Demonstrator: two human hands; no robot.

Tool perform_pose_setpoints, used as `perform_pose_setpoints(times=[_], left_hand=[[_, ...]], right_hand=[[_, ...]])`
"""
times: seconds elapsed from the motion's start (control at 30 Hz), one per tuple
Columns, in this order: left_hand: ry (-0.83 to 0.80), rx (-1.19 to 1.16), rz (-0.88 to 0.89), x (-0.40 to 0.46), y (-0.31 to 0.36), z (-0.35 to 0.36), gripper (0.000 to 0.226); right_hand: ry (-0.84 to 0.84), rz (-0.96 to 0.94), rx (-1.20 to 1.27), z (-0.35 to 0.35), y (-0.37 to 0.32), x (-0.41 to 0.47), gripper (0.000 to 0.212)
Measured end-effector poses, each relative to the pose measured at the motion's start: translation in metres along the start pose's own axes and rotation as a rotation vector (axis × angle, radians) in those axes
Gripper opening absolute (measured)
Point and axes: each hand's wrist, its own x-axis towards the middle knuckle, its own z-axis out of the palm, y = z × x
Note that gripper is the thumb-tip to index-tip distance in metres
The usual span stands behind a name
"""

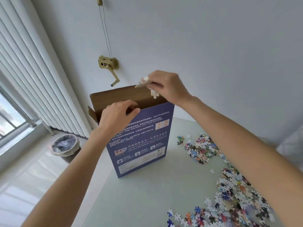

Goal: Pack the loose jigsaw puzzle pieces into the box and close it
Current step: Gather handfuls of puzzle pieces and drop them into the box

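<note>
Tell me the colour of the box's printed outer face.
Dark blue with white print, the box seen best in the head view.

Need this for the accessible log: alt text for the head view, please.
A person's right hand holds a clump of puzzle pieces over the open top of an upright blue box on a pale table, while the left hand grips the box's near top edge. More loose pieces lie scattered on the table at right.

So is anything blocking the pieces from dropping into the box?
Nothing visible. The right hand holds pieces right above the box opening, flap folded back, while the left hand grips the front edge.
</note>
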Motion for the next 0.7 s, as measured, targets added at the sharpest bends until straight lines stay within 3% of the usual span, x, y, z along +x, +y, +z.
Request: perform_pose_setpoints(times=[0.07, 0.13, 0.3, 0.47, 0.57, 0.7], left_hand=[[0.016, -0.031, 0.015, -0.002, -0.004, 0.002, 0.021], [0.035, -0.046, 0.036, -0.004, -0.006, 0.004, 0.016], [0.076, -0.048, 0.046, -0.005, -0.005, 0.006, 0.015], [0.122, -0.062, 0.053, -0.007, -0.003, 0.004, 0.015], [0.171, -0.056, 0.061, -0.007, -0.001, 0.002, 0.015], [0.357, 0.019, 0.178, -0.017, 0.006, -0.001, 0.015]], right_hand=[[-0.1, -0.174, -0.105, 0.013, 0.003, -0.005, 0.018], [-0.2, -0.21, -0.142, 0.023, 0.006, -0.009, 0.022], [-0.374, 0.113, -0.064, 0.031, 0.009, -0.012, 0.021], [-0.469, 0.281, -0.001, 0.028, 0.006, -0.009, 0.026], [-0.421, 0.283, -0.044, 0.026, 0.004, -0.012, 0.017], [-0.124, 0.227, -0.045, 0.02, -0.022, -0.044, 0.019]])
